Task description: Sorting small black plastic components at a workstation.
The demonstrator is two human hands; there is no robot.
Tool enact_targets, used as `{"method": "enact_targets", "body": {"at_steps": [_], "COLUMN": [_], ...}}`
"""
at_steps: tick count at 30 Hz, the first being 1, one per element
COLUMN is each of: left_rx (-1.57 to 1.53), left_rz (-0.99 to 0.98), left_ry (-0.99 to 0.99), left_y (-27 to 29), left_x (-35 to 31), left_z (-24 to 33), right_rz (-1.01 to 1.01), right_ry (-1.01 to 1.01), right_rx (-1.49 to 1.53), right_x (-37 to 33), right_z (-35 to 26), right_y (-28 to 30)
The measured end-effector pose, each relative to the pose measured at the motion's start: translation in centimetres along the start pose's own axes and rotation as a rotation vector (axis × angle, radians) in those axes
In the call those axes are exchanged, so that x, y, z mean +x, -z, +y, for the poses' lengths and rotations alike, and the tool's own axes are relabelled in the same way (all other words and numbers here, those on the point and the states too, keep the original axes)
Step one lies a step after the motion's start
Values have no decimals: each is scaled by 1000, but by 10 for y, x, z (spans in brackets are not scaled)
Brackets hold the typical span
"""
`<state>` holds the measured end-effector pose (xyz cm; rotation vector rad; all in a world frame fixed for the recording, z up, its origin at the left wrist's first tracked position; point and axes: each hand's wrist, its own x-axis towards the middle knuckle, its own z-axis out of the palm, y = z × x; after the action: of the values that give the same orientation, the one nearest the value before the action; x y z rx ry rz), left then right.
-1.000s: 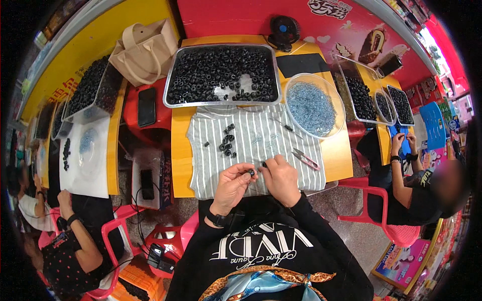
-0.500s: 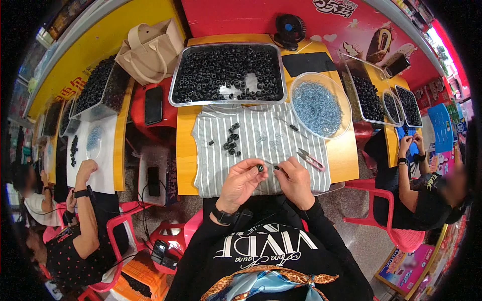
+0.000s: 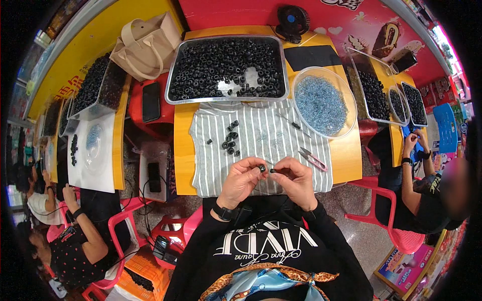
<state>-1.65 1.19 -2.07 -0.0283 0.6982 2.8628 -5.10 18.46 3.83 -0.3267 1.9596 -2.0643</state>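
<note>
Above the near edge of a grey-and-white striped cloth [image 3: 211, 170], my two hands are close together. My left hand [image 3: 240, 183] is closed, with a small black ring-shaped part [image 3: 262, 168] between thumb and fingertips. Facing it, my right hand [image 3: 295, 181] pinches a small dark piece [image 3: 272, 170] whose kind I cannot make out. Several loose black ring parts [image 3: 230, 143] lie on the cloth ahead of my left hand. Beyond my right hand are pink-handled thread snips [image 3: 314, 159] and a thin tool with a black grip [image 3: 295, 125].
A clear tray [image 3: 169, 83] of black rings stands at the table's back. To its right is a round tub [image 3: 354, 108] of tiny bluish clear pieces. A black fan [image 3: 292, 22], a beige bag [image 3: 143, 47] and a phone [image 3: 150, 102] are around. Other people work at both sides.
My right hand has moved slightly left, bringing its dark piece nearer to the black ring in my left hand. The person on the left has lowered a raised hand.
</note>
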Motion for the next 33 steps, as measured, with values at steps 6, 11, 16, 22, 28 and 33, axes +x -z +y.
{"method": "enact_targets", "body": {"at_steps": [6,11,16,22,28,33], "left_rx": [19,62,120,179,230,283], "left_rz": [50,5,9,12,21,32], "left_ry": [38,2,-2,-47,-56,-87], "left_y": [2,-4,-8,-7,-11,-7], "left_x": [-3,-2,-2,-3,-4,-3], "left_z": [-1,2,3,1,4,0], "right_rz": [-73,-104,-130,-149,-162,-203], "right_ry": [24,36,108,211,249,227], "right_rx": [22,-46,-125,-206,-230,-207], "right_x": [5,6,7,8,11,16], "right_z": [2,1,-1,3,3,4], "right_y": [-2,-1,-2,-2,0,2]}}
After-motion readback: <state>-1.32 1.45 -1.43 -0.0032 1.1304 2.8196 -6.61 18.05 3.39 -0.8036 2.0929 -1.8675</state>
